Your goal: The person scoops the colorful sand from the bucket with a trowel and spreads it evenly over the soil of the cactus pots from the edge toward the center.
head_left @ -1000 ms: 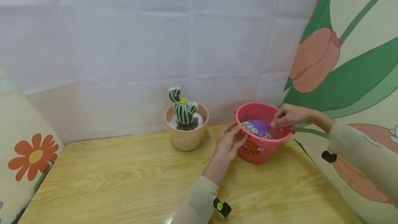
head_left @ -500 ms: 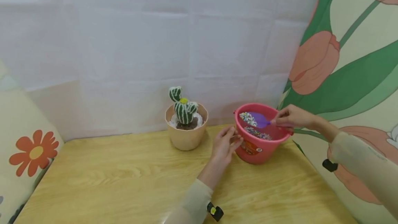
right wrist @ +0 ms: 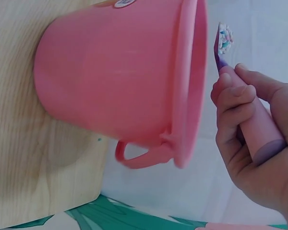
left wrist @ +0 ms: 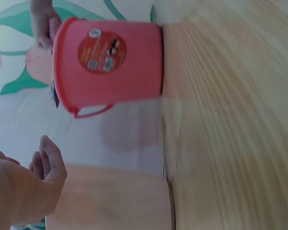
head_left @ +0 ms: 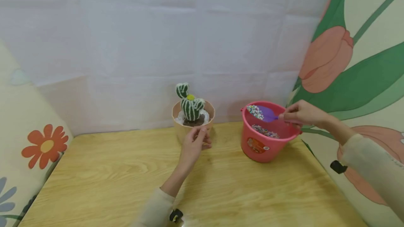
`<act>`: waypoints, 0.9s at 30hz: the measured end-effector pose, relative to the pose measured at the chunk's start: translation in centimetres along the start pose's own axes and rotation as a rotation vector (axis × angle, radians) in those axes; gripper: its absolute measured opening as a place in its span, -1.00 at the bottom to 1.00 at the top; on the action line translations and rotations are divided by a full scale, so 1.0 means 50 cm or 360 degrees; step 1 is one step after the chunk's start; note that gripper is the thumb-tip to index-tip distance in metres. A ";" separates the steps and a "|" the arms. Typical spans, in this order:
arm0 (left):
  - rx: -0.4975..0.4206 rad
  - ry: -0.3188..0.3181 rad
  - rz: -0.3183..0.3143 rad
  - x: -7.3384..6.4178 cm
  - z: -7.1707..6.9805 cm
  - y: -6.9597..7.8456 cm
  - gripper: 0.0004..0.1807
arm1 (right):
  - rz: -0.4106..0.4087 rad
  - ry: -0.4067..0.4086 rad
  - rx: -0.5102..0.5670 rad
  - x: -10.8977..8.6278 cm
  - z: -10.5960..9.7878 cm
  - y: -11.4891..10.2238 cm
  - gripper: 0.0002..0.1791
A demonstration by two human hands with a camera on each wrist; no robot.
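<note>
My right hand (head_left: 303,114) grips the pink handle of a small toy shovel (right wrist: 257,112) with a purple blade. Small multicoloured pebble-like granules (head_left: 255,112) lie on the blade, which is raised over the opening of a pink bucket (head_left: 276,150). More granules (head_left: 264,131) cover the bottom inside the bucket. To the left stands a peach flowerpot (head_left: 180,132) with a knitted green-and-white cactus (head_left: 190,109) in brown and white filling. In front of this pot is my left hand (head_left: 192,146), fingers loosely bent and holding nothing; whether it touches the pot I cannot tell.
Both pots stand near the back edge of a wood-grain table (head_left: 126,171). Behind it hangs a creased white sheet (head_left: 142,45). A tulip-patterned panel (head_left: 372,90) rises at the right, a flower-patterned one (head_left: 38,108) at the left. The bucket's handle (right wrist: 144,157) hangs down.
The right hand has lifted the shovel, loaded with granules, up from inside the bucket. My left hand has let go of the bucket's rim and moved left to the flowerpot.
</note>
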State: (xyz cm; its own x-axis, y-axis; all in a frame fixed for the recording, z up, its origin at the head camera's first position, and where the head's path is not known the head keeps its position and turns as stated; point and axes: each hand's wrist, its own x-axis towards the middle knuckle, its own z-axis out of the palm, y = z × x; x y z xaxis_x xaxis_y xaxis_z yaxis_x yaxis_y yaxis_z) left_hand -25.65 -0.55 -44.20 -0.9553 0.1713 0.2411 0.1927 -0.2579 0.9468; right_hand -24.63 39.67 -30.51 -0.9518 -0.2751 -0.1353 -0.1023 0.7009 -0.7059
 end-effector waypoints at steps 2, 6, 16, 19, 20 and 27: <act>0.0100 0.0029 0.0062 -0.006 -0.035 0.012 -0.61 | -0.0010 0.0012 -0.0027 0.002 0.001 -0.010 -0.63; 0.0267 0.0108 0.0149 -0.015 -0.100 0.030 -0.66 | -0.0028 0.0019 -0.0052 0.008 0.008 -0.028 -0.61; 0.0745 0.0180 0.0292 -0.051 -0.222 0.041 -0.64 | -0.0092 0.0008 -0.0065 0.032 0.006 -0.059 -0.55; 0.0876 0.0188 0.0310 -0.065 -0.250 0.042 -0.68 | -0.0102 -0.0003 -0.0067 0.042 0.010 -0.072 -0.52; 0.0918 0.0191 0.0313 -0.070 -0.259 0.042 -0.68 | -0.0099 -0.0010 -0.0071 0.046 0.012 -0.076 -0.51; 0.1098 0.0179 0.0369 -0.086 -0.297 0.054 -0.54 | -0.0068 -0.0027 -0.0108 0.087 0.022 -0.111 -0.49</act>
State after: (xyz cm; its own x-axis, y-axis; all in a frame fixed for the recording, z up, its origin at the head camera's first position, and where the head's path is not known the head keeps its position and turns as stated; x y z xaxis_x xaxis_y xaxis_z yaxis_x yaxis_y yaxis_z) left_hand -24.35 -16.11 -45.85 -0.8830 0.0771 0.4630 0.4543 0.3878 0.8020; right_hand -27.90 33.87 -27.93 -0.9411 -0.3167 -0.1183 -0.1628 0.7311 -0.6625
